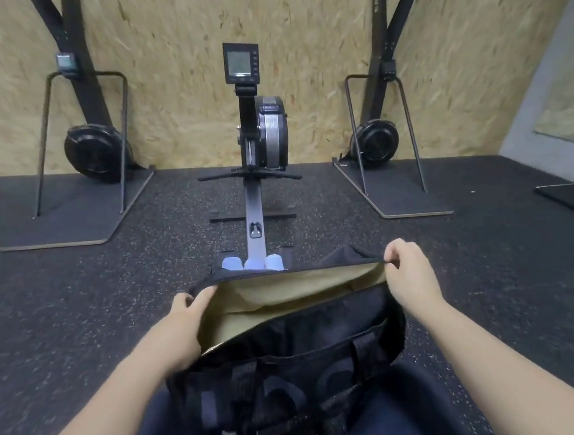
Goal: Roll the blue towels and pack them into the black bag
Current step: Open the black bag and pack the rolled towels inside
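Black bag (pixel 289 347) held open by both hands; no writing readable.

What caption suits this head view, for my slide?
Both hands hold the black bag open; rolled blue towels wait behind.
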Demonstrator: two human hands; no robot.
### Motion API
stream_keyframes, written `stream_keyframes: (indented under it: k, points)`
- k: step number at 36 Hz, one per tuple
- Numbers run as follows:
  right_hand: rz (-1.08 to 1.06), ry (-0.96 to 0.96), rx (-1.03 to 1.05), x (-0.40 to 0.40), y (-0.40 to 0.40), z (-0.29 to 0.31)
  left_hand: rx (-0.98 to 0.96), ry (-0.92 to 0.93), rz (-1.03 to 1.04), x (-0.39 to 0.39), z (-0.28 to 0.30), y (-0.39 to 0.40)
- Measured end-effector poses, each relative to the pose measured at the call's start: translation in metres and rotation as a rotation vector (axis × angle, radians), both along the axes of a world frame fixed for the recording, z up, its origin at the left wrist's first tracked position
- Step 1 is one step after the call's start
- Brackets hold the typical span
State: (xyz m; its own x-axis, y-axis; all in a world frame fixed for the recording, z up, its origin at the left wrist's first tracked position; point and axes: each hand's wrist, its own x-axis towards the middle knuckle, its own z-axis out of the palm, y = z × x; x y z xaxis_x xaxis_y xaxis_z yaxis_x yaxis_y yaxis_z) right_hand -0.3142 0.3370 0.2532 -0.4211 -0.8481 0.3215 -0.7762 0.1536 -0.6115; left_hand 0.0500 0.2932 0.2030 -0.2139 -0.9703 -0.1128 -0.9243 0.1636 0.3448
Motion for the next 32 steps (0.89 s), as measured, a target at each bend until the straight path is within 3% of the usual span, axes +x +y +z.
stream_keyframes:
  k: [6,12,20,24,29,32]
  points:
    - [0.102,0.022,0.042,-0.008,-0.004,-0.046,0.008,0.169,0.020,-0.015,-0.046,-0.008]
    - [0.202,0.151,0.245,-0.017,-0.015,-0.093,0.074,0.205,-0.040,-0.024,-0.082,-0.016]
    - [0.215,0.113,0.317,-0.012,-0.027,-0.117,0.152,0.165,-0.055,-0.004,-0.115,-0.035]
    - [0.249,0.095,0.429,-0.005,-0.030,-0.126,0.204,0.019,0.066,-0.013,-0.111,-0.030]
    - [0.263,0.167,0.668,0.010,-0.029,-0.147,0.369,-0.127,0.080,-0.017,-0.123,-0.025]
    - [0.205,0.243,0.708,0.023,-0.028,-0.156,0.395,-0.123,0.082,-0.021,-0.128,-0.021]
